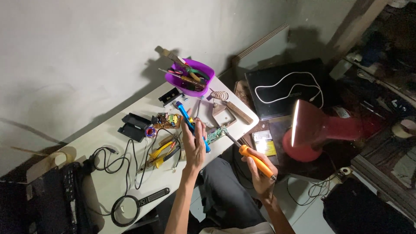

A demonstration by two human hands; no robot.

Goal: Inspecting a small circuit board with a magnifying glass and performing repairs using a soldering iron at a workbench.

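- The left hand (193, 145) is raised over the tabletop (108, 182) with fingers curled around a blue pen-shaped tool (190, 123), which slants up and away from the palm toward the wall.
- The right hand (260, 175) hangs off the tabletop's near edge, above the person's lap, closed around the orange handle of a soldering iron (255, 161); its dark metal tip points up-left toward a small green circuit board (215, 135).
- That green board lies at the tabletop's edge, between the two hands — just beside the left fingers.
- Left of the left hand lie yellow-handled pliers (161, 154) among black cables (125, 162), with a brown circuit board (167, 120) and a black block (133, 125) beyond them.
- Further back, near the wall, a purple bowl (190, 78) holds a clutter of hand tools; a wire coil (220, 95) and a wooden-handled piece (236, 112) lie just beside it.
- At the near left corner rests a magnifying glass (128, 208) with a black handle.
- Off the tabletop to the right, a red lamp (320, 130) shines — behind it a white cable (288, 86) loops over a dark laptop (281, 82).
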